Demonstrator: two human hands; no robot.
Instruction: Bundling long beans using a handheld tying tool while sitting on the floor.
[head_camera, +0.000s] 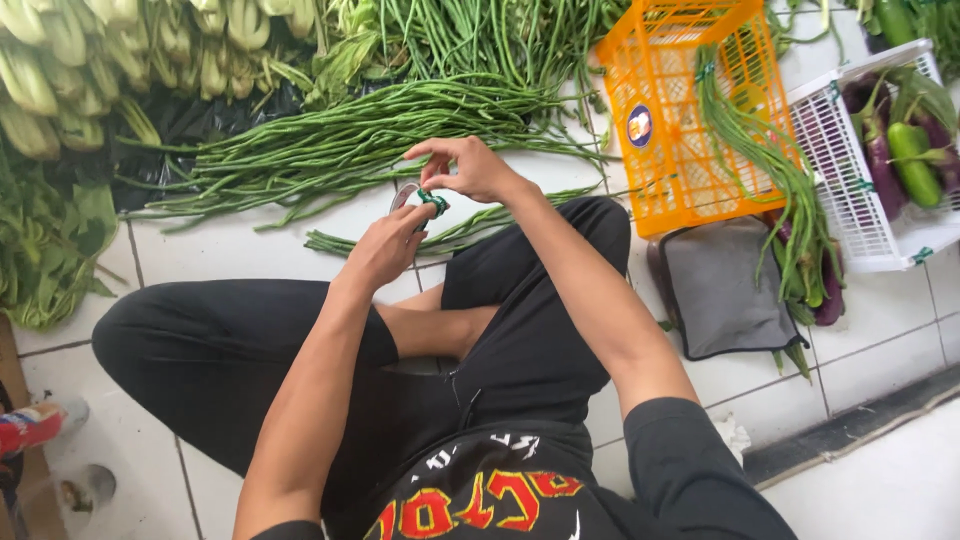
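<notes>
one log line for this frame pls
left hand: on tape roll | right hand: pinching green tape end | long beans on floor

the person wears a black short-sleeved t-shirt with a print across the chest in red letters edged with yellow, plus small white marks above and beside them. the sleeves end above the elbows, leaving both forearms bare. the legs are covered by black trousers with a zip pocket near the hip. left hand (385, 245) and right hand (470, 168) carry no gloves
</notes>
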